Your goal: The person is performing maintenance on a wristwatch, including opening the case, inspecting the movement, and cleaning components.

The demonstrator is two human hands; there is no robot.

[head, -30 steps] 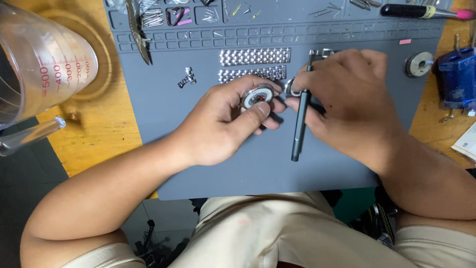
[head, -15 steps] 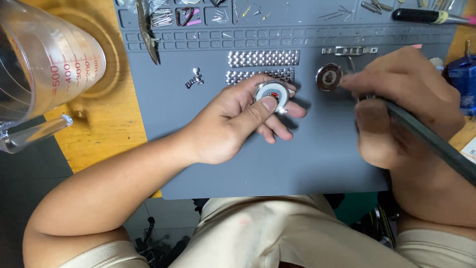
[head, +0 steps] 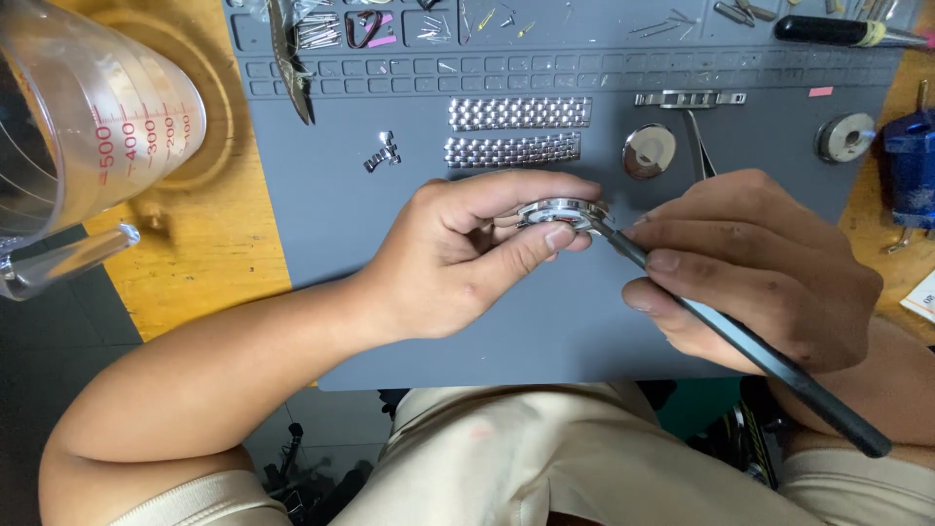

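Observation:
My left hand [head: 467, 253] pinches a round silver watch case [head: 560, 212] between thumb and fingers, above the grey work mat [head: 390, 312]. My right hand [head: 750, 268] grips a long black tool [head: 760, 356] like a pen, and its metal tip touches the right edge of the watch case. A round silver case back [head: 650, 151] lies on the mat just beyond the hands. Two silver bracelet pieces [head: 518, 113] lie side by side farther up the mat, with tweezers [head: 697, 144] beside the case back.
A clear measuring jug [head: 78, 136] stands on the wooden table at the left. Small pins and parts fill the mat's top trays [head: 487, 19]. A small metal link [head: 383, 153], a round metal die [head: 845, 136], a blue device [head: 911, 166] and a black-handled screwdriver [head: 838, 31] lie around.
My right hand moved back left, bringing the black tool's tip to the watch case. The case back now lies uncovered on the mat. My left hand kept hold of the case.

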